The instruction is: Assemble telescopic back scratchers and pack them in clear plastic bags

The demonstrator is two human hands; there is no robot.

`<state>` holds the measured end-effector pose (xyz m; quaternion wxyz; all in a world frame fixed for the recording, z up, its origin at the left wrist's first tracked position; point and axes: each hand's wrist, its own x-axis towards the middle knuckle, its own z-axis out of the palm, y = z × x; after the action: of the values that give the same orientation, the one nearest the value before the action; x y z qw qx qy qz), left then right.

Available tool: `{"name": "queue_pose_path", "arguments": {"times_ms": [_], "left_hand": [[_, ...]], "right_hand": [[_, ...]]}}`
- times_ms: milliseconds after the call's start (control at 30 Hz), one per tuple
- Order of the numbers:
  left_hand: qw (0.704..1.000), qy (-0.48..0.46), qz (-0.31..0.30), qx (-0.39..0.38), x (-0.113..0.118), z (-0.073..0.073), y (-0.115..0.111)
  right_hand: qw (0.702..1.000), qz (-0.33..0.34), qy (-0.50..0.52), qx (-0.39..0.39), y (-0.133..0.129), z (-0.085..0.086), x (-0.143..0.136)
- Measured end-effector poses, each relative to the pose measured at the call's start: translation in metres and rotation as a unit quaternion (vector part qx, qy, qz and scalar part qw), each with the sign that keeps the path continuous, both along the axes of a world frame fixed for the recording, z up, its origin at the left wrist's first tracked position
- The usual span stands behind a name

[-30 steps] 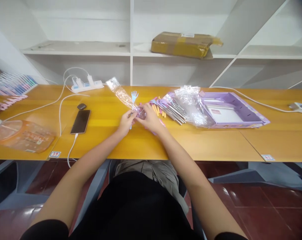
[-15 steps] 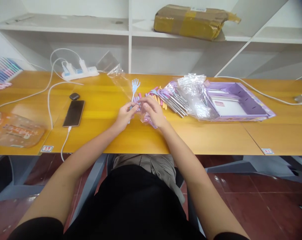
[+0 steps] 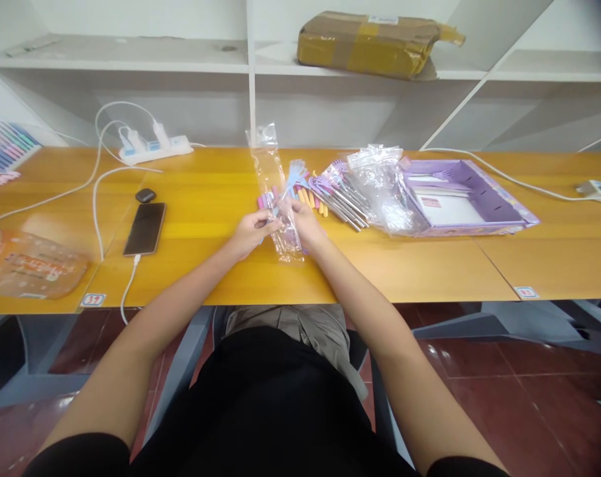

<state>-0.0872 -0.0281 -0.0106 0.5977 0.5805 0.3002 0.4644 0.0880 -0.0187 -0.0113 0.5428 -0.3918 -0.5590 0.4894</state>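
Note:
My left hand (image 3: 257,232) pinches a long clear plastic bag (image 3: 270,162) that stands up between my hands and hangs below them. My right hand (image 3: 303,222) is closed round the shaft of a light blue hand-shaped stick (image 3: 296,173), whose fingered end points away from me. Several metal sticks (image 3: 344,204) with purple hand-shaped ends lie just to the right. Beside them are orange handles (image 3: 313,199), and purple and pink ones (image 3: 267,199) lie behind my left hand.
Crumpled clear bags (image 3: 387,192) lie against a purple box (image 3: 479,228) at right. On the left are a phone (image 3: 145,228), a black case (image 3: 145,195), a power strip (image 3: 156,150) with white cables and an orange bag (image 3: 36,264). A taped parcel (image 3: 370,46) sits on the shelf.
The blue stick has gone from my left hand to my right and moved rightward. The clear bag has come in between my hands, with my left fingers on it.

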Motion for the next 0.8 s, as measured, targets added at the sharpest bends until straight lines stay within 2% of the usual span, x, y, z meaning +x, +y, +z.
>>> {"name": "queue_pose_path", "arguments": {"times_ms": [133, 200, 267, 367, 467, 600, 800], "left_hand": [[0.981, -0.054, 0.177, 0.059, -0.011, 0.0, 0.022], [0.962, -0.077, 0.253, 0.06, -0.021, 0.003, 0.033], [0.949, -0.104, 0.294, 0.05, -0.03, 0.009, 0.04], [0.937, -0.146, 0.317, 0.027, -0.04, 0.018, 0.044], [0.927, -0.181, 0.327, 0.014, -0.045, 0.025, 0.042], [0.921, -0.211, 0.327, -0.002, -0.047, 0.031, 0.039], [0.926, -0.206, 0.313, -0.032, -0.043, 0.034, 0.036]], "right_hand": [[0.989, -0.098, 0.053, 0.101, 0.006, 0.007, 0.018], [0.981, -0.128, -0.001, 0.144, 0.002, 0.012, 0.027], [0.968, -0.12, -0.101, 0.197, -0.004, 0.015, 0.03], [0.931, -0.061, -0.256, 0.253, -0.013, 0.014, 0.025], [0.906, -0.045, -0.336, 0.253, -0.015, 0.007, 0.017], [0.896, -0.078, -0.367, 0.236, -0.01, 0.0, 0.016], [0.906, -0.088, -0.345, 0.228, -0.007, 0.002, 0.023]]}}
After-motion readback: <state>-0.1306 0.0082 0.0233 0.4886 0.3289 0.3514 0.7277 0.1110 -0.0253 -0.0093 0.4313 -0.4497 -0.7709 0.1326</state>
